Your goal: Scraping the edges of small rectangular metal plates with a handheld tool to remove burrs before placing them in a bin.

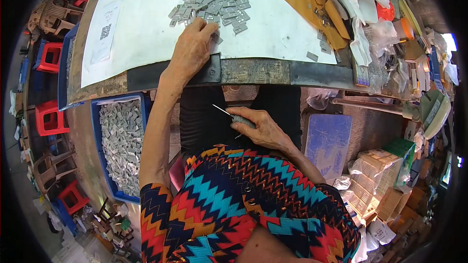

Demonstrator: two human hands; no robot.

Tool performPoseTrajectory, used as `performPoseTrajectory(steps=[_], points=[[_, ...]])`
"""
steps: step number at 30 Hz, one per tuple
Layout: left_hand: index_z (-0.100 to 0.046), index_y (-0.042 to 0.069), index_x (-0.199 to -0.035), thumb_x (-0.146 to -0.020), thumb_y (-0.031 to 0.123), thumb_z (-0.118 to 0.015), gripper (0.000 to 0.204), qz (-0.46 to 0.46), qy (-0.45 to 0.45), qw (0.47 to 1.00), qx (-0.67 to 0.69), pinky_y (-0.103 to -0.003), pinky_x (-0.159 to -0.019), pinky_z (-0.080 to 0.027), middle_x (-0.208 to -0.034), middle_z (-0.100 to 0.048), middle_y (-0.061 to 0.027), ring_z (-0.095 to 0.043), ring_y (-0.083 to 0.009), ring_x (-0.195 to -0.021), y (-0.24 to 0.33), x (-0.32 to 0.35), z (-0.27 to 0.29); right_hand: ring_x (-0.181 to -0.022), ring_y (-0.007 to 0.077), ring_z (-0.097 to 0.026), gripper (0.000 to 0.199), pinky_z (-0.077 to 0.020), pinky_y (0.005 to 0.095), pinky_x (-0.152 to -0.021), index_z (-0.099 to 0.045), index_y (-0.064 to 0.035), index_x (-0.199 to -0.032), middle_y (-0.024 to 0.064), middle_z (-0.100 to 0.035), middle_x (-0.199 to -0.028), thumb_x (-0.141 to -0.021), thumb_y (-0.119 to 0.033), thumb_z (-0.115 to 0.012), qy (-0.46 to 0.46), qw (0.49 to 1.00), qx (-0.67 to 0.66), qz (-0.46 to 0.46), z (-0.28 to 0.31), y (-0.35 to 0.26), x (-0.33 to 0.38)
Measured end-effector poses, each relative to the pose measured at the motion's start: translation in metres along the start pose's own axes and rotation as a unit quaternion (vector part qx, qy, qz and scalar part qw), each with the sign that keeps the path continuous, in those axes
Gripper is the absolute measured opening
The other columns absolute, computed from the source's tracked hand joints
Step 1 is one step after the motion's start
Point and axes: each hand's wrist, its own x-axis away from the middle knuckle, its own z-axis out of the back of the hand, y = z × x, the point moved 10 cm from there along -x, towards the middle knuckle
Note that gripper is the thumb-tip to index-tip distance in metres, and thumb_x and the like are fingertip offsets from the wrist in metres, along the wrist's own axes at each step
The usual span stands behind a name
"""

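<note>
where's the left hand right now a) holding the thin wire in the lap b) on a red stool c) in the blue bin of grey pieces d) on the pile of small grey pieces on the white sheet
d: the left hand lies on the near edge of the pile of small grey pieces on the white sheet, while the right hand holds the thin wire in the lap.

Left hand [192,48] hides some grey tags [212,7].
</note>
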Motion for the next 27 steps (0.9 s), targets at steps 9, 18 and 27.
performPoseTrajectory(steps=[9, 18, 27], points=[[-0.053, 0.001, -0.091, -0.072, -0.006, -0.05, 0.02, 0.044, 0.034, 0.997, 0.056, -0.033, -0.062, -0.045, -0.084, -0.053, -0.0149, -0.055, -0.0302, -0.073, -0.016, 0.005, 0.016, -0.063, 0.017, -0.055, 0.034, -0.0443, 0.0297, -0.059, -0.053, -0.0001, -0.111, 0.0133, -0.059, -0.076, -0.08, -0.014, -0.058, 0.005, 0.999, -0.032, -0.027, 0.005, 0.002, -0.002], [-0.057, 0.0, -0.09, -0.076, -0.004, -0.051, 0.016, 0.218, 0.085, 0.935, 0.265, -0.023, -0.054, -0.042, -0.073, -0.055, -0.0041, -0.052, -0.0102, -0.06, -0.043, 0.025, 0.03, -0.068, 0.0082, -0.049, 0.033, -0.0423, 0.0234, -0.059, -0.054, -0.0015, -0.113, 0.003, -0.057, -0.076, -0.083, -0.013, -0.057, -0.01, 0.995, -0.083, -0.05, 0.007, -0.004, -0.001], [-0.053, -0.003, -0.094, -0.082, 0.002, -0.055, 0.013, 0.267, 0.06, 0.794, 0.543, -0.019, -0.051, -0.041, -0.07, -0.056, -0.0064, -0.052, -0.0089, -0.056, -0.012, 0.058, 0.017, -0.064, 0.007, -0.054, 0.044, -0.0408, 0.0171, -0.051, -0.05, 0.0034, -0.117, 0.0067, -0.06, -0.082, -0.081, -0.019, -0.061, 0.063, 0.961, -0.269, -0.024, 0.041, -0.026, -0.002]])
